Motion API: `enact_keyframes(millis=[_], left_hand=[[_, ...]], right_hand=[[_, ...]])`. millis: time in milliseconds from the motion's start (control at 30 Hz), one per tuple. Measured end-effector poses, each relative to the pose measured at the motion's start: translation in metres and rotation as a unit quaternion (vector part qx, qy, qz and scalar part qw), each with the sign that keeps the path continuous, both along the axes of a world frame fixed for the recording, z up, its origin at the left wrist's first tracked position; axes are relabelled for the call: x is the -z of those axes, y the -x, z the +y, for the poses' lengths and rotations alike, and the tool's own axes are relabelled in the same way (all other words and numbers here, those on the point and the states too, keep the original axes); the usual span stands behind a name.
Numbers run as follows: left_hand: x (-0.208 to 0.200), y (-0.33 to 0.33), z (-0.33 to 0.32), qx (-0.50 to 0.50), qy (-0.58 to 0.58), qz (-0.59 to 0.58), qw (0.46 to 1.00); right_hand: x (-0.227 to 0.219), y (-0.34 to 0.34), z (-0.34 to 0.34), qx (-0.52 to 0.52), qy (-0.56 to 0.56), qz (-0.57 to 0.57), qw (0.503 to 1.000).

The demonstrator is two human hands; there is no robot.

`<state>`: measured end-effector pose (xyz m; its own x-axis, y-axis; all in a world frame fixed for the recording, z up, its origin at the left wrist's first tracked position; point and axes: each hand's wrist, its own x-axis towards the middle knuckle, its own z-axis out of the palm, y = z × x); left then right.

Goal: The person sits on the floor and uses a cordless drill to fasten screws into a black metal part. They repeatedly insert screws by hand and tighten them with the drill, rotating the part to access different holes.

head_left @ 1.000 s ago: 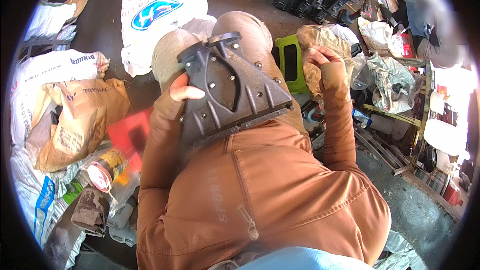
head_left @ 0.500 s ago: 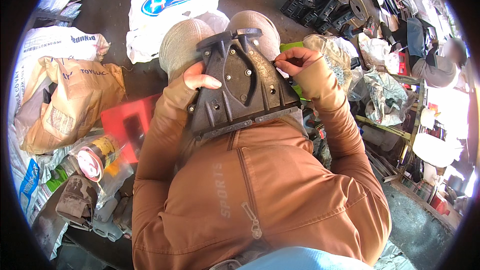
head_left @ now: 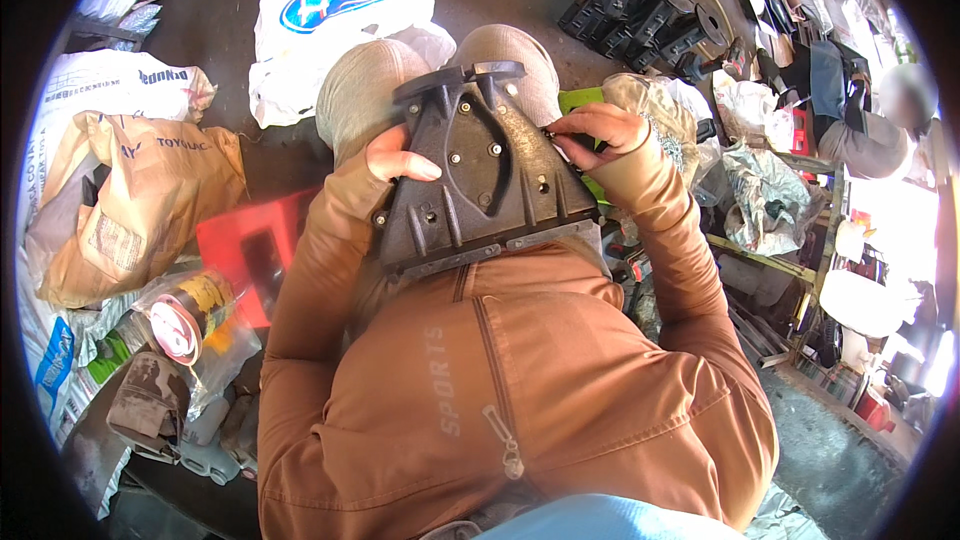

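Observation:
A black, roughly triangular moulded bracket (head_left: 520,165) with ribs and several small metal bolts rests on my lap against my knees, its wide edge toward my belly. My left hand (head_left: 392,158) is closed on its left edge, thumb lying over the top face and the other fingers hidden beneath. At the upper right edge of the bracket, my right hand (head_left: 600,135) pinches with thumb and index finger around a tiny dark piece, too small to name. Another bolt head sticks out at the bracket's lower left side.
Stacked black moulded parts (head_left: 645,10) lie on the floor at the far right. A white printed sack (head_left: 340,30) is ahead, a brown paper bag (head_left: 150,210) and a red plastic crate (head_left: 245,250) to the left. A cluttered rack (head_left: 770,255) stands right, with another person (head_left: 875,140) beyond.
My right hand's fingers have straightened somewhat, and the thumb has shifted lower at the bracket's right edge. My left hand and the bracket stay nearly as they were.

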<state>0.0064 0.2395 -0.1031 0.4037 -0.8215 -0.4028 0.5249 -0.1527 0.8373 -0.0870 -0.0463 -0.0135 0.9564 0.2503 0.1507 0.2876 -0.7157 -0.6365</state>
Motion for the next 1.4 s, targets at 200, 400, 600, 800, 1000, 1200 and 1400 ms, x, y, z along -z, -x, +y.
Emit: enact_keyframes(millis=[200,400,600,800,1000,1200,1400], left_hand=[[0.005,-0.002,0.001,0.023,0.026,0.017,0.999],[0.004,0.001,0.0,0.009,0.073,0.047,0.996],[0.002,0.001,0.0,0.012,0.053,0.032,0.998],[-0.007,0.003,0.001,-0.002,0.037,0.022,0.999],[-0.007,0.005,-0.001,-0.011,0.035,0.028,0.999],[-0.001,0.005,0.0,-0.022,0.008,0.016,1.0],[-0.01,0.009,-0.001,-0.036,0.027,0.005,0.999]], right_hand=[[-0.015,-0.012,-0.008,-0.089,0.053,-0.011,0.995],[-0.022,-0.023,-0.007,-0.165,0.079,-0.01,0.983],[-0.019,-0.021,-0.011,-0.146,0.08,0.002,0.986],[-0.006,-0.005,-0.015,-0.109,0.008,0.007,0.994],[0.008,0.013,-0.014,-0.022,0.004,-0.08,0.997],[0.01,0.018,-0.005,0.042,-0.025,-0.076,0.996],[0.018,0.002,-0.011,-0.019,-0.054,-0.077,0.995]])
